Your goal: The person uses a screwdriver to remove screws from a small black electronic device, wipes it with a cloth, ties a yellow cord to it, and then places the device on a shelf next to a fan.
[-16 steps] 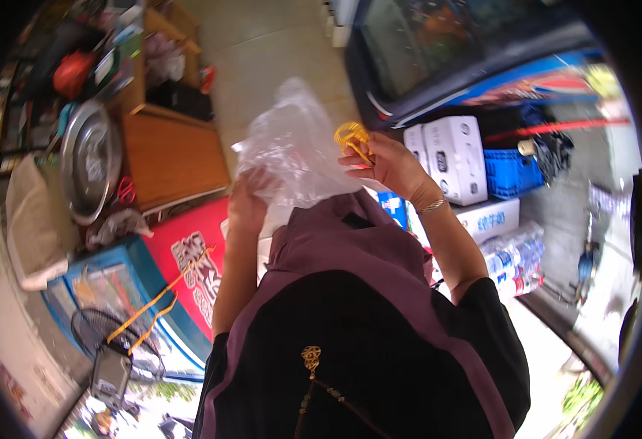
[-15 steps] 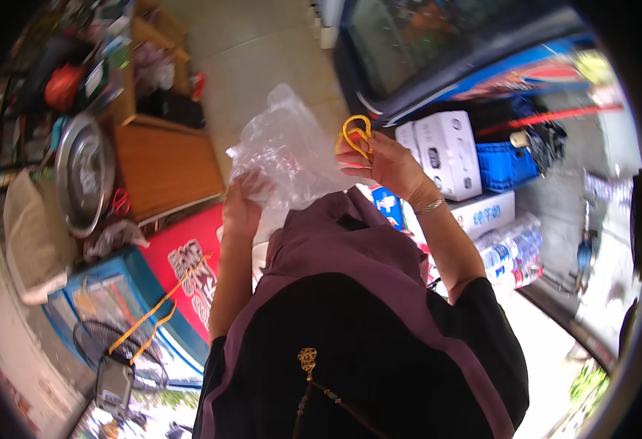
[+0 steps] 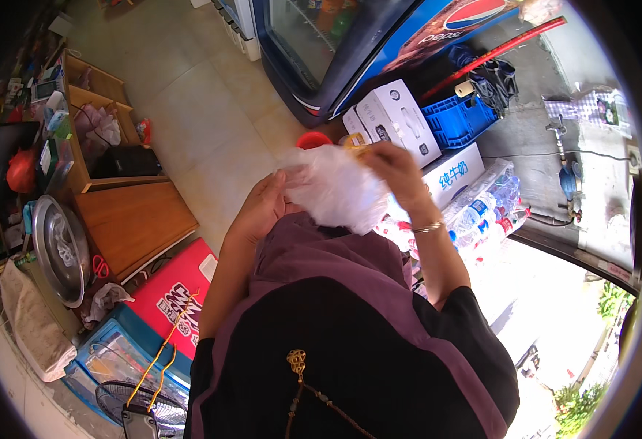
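A crumpled white translucent plastic bag (image 3: 339, 192) is bunched in front of my purple apron. My left hand (image 3: 264, 206) grips its left edge, with the fingers partly behind the plastic. At the bag's right side is my right hand (image 3: 395, 174), closed and slightly blurred, wearing a bracelet at the wrist. A yellow looped thing (image 3: 354, 140) sticks out past its fingers; I cannot tell its exact kind. The bag hides part of the right fingertips. Just beyond the bag shows the rim of something round and red (image 3: 313, 139).
Ahead stands a glass-door drinks fridge (image 3: 313, 66). White cartons (image 3: 394, 121), a blue crate (image 3: 458, 121) and packs of bottles (image 3: 489, 212) are at right. On the left are a wooden cabinet (image 3: 138, 219), a metal basin (image 3: 46, 252), red-handled scissors (image 3: 100, 266) and a fan (image 3: 116, 402).
The bag was hanging spread out and is now bunched together. My right hand has moved in against it with the yellow looped thing. The view has shifted, showing more fridge and floor.
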Action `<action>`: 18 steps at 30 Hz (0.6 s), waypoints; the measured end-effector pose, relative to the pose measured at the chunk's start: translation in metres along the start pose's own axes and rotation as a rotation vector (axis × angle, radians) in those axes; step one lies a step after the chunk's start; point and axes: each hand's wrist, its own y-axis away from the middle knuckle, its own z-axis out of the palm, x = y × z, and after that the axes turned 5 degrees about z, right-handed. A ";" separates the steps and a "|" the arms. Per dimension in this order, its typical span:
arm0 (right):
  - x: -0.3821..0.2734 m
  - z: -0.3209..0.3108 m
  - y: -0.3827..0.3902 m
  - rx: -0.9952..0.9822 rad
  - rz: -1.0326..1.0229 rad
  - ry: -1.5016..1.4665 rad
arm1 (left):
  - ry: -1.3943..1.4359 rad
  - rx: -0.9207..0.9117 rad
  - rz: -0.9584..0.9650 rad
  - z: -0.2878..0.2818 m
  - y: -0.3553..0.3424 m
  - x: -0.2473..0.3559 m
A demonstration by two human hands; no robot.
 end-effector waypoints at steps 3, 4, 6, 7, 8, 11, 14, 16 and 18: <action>0.004 -0.084 0.017 0.523 -0.099 0.025 | -0.040 -0.001 0.010 -0.024 0.006 -0.019; 0.022 -0.124 0.023 0.629 -0.098 0.140 | -0.096 0.032 0.008 -0.028 0.012 -0.019; 0.047 -0.179 0.035 0.728 0.051 0.324 | -0.136 0.159 -0.031 -0.045 0.020 -0.025; 0.061 -0.200 0.039 0.793 -0.160 0.812 | -0.174 0.201 -0.032 -0.050 0.027 -0.025; 0.057 -0.203 0.039 0.820 -0.388 1.291 | -0.219 0.253 -0.029 -0.054 0.032 -0.023; 0.031 -0.191 0.031 0.931 -0.376 1.029 | -0.164 0.297 0.047 -0.058 0.046 -0.018; -0.018 -0.137 0.013 1.024 -0.366 0.732 | -0.184 0.380 0.128 -0.060 0.059 -0.013; -0.039 -0.096 -0.009 0.429 -0.239 -0.076 | -0.217 0.321 0.195 -0.050 0.069 0.001; -0.069 -0.027 -0.016 -0.072 -0.140 -0.415 | -0.192 0.206 0.214 -0.036 0.085 0.018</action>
